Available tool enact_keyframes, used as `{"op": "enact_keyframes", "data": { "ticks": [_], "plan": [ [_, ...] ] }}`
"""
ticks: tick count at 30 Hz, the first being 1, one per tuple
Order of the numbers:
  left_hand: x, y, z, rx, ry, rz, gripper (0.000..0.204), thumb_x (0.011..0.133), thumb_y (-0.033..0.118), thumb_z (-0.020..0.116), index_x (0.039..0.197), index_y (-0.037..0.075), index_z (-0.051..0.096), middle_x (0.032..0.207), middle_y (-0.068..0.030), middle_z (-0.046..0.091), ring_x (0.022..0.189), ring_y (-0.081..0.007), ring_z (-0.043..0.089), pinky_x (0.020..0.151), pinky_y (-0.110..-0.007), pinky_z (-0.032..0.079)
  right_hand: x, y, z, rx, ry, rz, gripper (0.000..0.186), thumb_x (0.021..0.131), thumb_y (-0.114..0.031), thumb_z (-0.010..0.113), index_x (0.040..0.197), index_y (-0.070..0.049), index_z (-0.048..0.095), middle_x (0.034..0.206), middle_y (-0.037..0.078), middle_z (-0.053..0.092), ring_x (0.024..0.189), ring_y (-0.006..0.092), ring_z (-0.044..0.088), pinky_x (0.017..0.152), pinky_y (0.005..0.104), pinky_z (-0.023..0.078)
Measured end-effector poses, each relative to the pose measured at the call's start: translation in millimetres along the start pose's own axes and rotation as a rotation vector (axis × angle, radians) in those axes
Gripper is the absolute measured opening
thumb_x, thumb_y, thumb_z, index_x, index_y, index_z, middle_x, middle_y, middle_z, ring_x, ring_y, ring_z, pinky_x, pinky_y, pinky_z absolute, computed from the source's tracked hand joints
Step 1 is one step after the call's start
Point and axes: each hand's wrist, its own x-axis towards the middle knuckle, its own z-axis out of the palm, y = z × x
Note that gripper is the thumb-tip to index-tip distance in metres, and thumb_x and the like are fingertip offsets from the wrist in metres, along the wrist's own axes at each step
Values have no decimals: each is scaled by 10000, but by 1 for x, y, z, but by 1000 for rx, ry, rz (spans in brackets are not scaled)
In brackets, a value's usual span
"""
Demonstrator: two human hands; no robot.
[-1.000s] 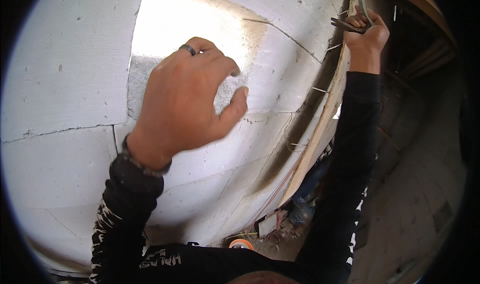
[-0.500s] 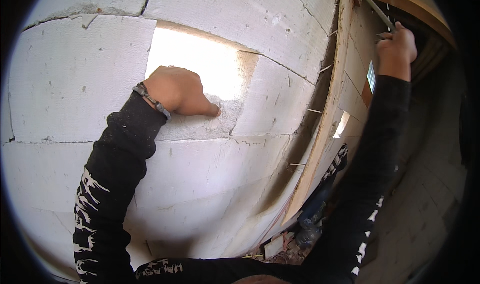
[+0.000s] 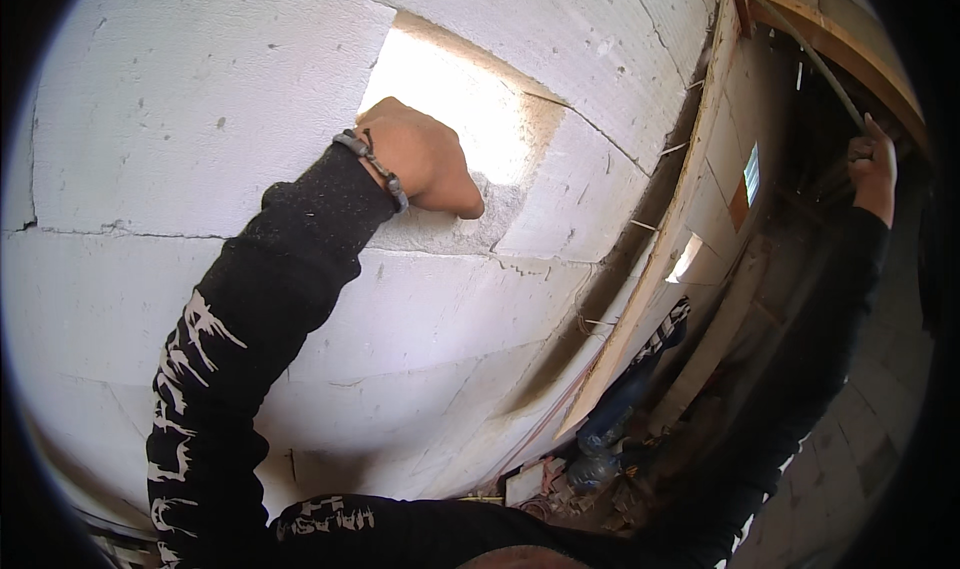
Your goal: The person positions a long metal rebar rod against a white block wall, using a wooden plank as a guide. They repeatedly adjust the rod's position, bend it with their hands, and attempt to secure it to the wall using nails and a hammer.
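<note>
My left hand (image 3: 425, 161) reaches into a bright rectangular gap (image 3: 470, 99) in a wall of large white blocks (image 3: 180, 119). Its fingers curl over the rough grey mortar bed (image 3: 480, 219) at the bottom of the gap; whether they hold anything is hidden. A dark bracelet sits on that wrist. My right hand (image 3: 873, 169) is raised at the far right, closed around a thin metal bar (image 3: 800, 49) that runs up along a wooden beam (image 3: 850, 49).
A wooden board (image 3: 660, 259) stands on edge along the end of the block wall. Below lie blue plastic bottles (image 3: 610, 429) and debris on the ground. More block wall (image 3: 730, 149) with a small opening shows behind the board.
My left hand has gone from spread flat against the wall to tucked into the gap's lower edge. The view has shifted, and my right hand stays on the bar.
</note>
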Motion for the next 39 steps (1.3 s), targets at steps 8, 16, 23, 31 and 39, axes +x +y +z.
{"op": "enact_keyframes", "data": {
  "ticks": [8,16,23,31,39],
  "plan": [
    [-6,-7,-4,-21,-16,6,552,684,542,617,810,27,769,733,-169,714,679,-281,696,706,-355,538,-114,138,133,419,312,-448,118,807,-9,691,852,39,593,708,105,598,480,190,510,445,328,413],
    [-6,7,-8,-12,-8,42,569,676,534,624,856,15,773,792,-187,730,710,-292,713,675,-347,547,-112,270,199,262,572,-380,187,868,-104,579,914,75,606,971,268,646,928,369,648,810,447,515],
    [-5,9,-2,21,54,56,599,678,598,645,787,21,766,732,-163,723,690,-280,715,666,-341,553,-65,268,187,242,454,-363,151,872,-89,681,954,14,608,771,154,649,704,265,653,654,379,534],
    [1,2,1,137,124,72,687,689,706,682,666,21,720,606,-112,675,595,-240,687,594,-337,540,-54,206,124,84,167,-122,191,891,-134,728,928,-46,563,738,86,626,543,220,595,438,348,473],
    [-3,-3,7,80,126,111,636,682,642,694,654,8,721,575,-121,664,533,-254,667,546,-355,548,-6,203,101,7,147,-99,202,888,-133,739,982,-9,610,787,104,573,579,232,563,484,366,447]
  ]
}}
